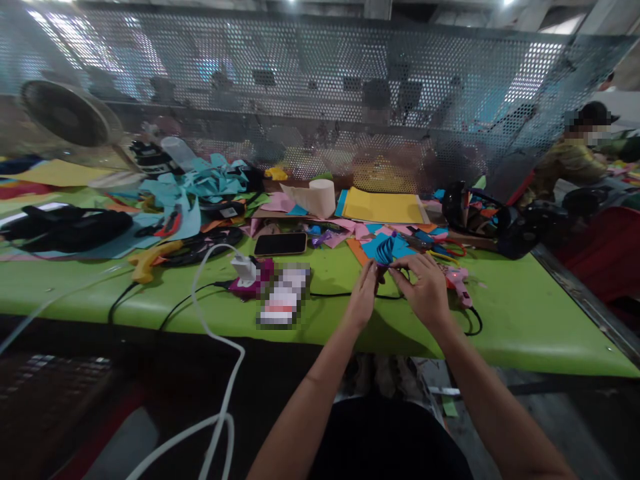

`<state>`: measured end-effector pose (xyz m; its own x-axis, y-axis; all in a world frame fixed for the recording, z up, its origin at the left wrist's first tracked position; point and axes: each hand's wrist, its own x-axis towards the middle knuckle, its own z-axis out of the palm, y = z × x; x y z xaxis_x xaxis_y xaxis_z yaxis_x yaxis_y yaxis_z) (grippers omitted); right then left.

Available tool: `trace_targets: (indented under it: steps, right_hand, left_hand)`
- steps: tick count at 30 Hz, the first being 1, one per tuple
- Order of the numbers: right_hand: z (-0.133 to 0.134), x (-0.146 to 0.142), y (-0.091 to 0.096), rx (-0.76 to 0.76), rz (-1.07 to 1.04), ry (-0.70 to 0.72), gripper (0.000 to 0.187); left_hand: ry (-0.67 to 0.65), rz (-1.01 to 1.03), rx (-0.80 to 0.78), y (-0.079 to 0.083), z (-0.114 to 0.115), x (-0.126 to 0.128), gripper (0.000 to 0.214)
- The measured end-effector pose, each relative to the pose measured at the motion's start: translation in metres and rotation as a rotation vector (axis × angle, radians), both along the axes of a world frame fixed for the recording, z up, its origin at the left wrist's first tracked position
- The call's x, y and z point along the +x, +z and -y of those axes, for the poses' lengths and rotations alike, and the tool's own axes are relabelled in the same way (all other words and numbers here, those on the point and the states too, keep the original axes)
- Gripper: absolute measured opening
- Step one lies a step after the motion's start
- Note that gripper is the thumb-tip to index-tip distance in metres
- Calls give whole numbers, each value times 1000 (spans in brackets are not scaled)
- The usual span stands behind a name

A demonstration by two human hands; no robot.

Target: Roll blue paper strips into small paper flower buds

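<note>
Both hands meet over the green table (525,320) near its front edge. My left hand (363,297) and my right hand (423,287) each pinch a small folded blue paper piece (386,252), pleated like a fan, held just above the tabletop. Fingers of both hands are closed on its lower end. A pink glue gun (457,280) lies just right of my right hand, its black cord (473,323) looping behind the wrist. Blue paper scraps (373,245) lie right behind the folded piece.
A phone (280,244), white charger and cable (220,347), yellow glue gun (150,261), paper roll (320,197), yellow sheets (383,207) and heaps of coloured scraps (210,180) cover the table's back. A fan (65,120) stands left. Perforated metal screen (320,100) behind. Another person (575,157) sits far right.
</note>
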<state>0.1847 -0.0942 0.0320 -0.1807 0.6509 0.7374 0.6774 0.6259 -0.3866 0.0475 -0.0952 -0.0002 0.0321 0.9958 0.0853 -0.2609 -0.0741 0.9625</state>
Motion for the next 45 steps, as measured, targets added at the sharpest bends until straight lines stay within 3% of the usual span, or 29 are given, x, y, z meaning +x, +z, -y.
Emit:
trace_targets:
  steps: [10, 24, 34, 45]
  right_hand:
    - [2, -1, 0, 37, 31, -5, 8]
    - [5, -4, 3, 34, -20, 24, 8]
    - [6, -3, 5, -2, -69, 29, 7]
    - [-1, 3, 2, -91, -145, 128, 6]
  left_hand:
    - [14, 145, -69, 5, 3, 1, 43]
    - [15, 160, -45, 6, 6, 0, 46]
    - [-17, 149, -53, 8, 8, -2, 49]
    - [-33, 201, -57, 2, 7, -2, 49]
